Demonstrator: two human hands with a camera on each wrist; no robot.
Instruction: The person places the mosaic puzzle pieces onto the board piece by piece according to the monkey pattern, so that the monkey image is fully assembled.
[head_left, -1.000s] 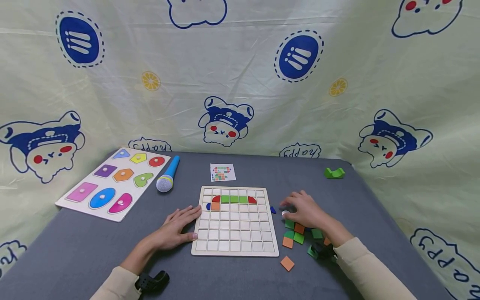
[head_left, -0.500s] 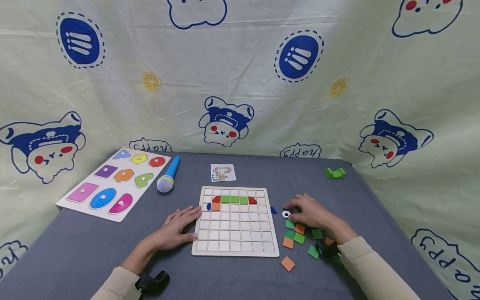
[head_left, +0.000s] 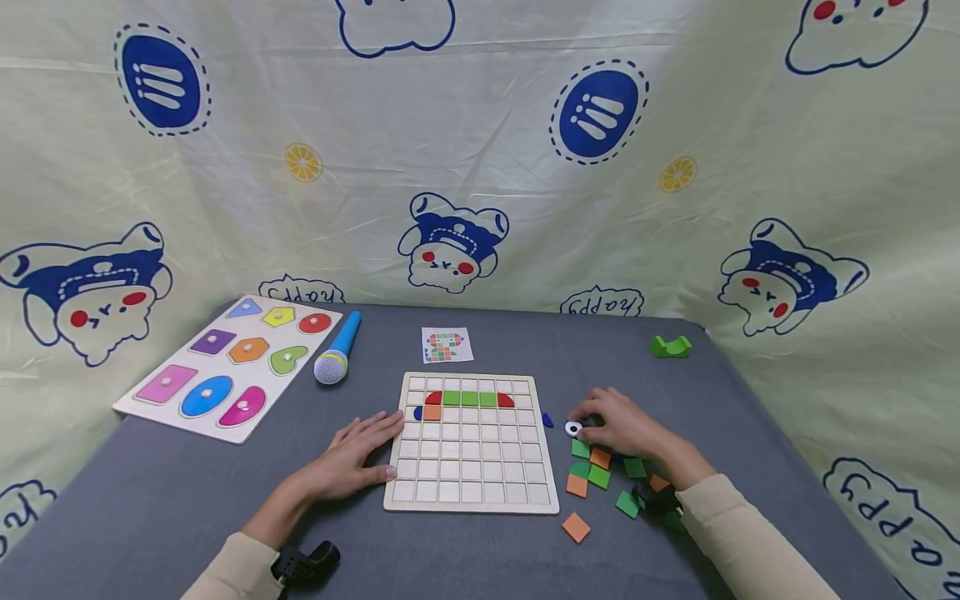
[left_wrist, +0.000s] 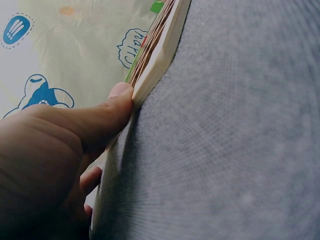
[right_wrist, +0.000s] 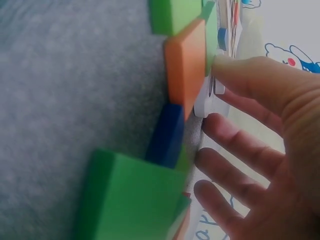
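Note:
My left hand point(head_left: 351, 457) rests at the left edge of the pale wooden grid board point(head_left: 480, 472), its fingers extended and the thumb touching the rim. Red, green, orange and blue pieces fill some upper cells. Right of the board, my right hand point(head_left: 618, 425) pinches a white round eye piece point(head_left: 573, 428) with a black dot, between thumb and index finger. The right wrist view shows the thumb at the white piece point(right_wrist: 201, 102), while the other fingers are loosely bent. Just in front lie green tiles point(head_left: 581, 448) and an orange tile point(head_left: 600, 457).
A small pattern card point(head_left: 447, 345) lies behind the board. To the left are a blue toy microphone point(head_left: 337, 348) and a shape puzzle board point(head_left: 258, 402). A blue piece point(head_left: 547, 421) sits beside the grid board, and a green arched block point(head_left: 670, 347) stands at the back right.
My right hand has shifted slightly right, and the eye piece now shows its dotted face between the fingertips. My left hand and the board have stayed in place.

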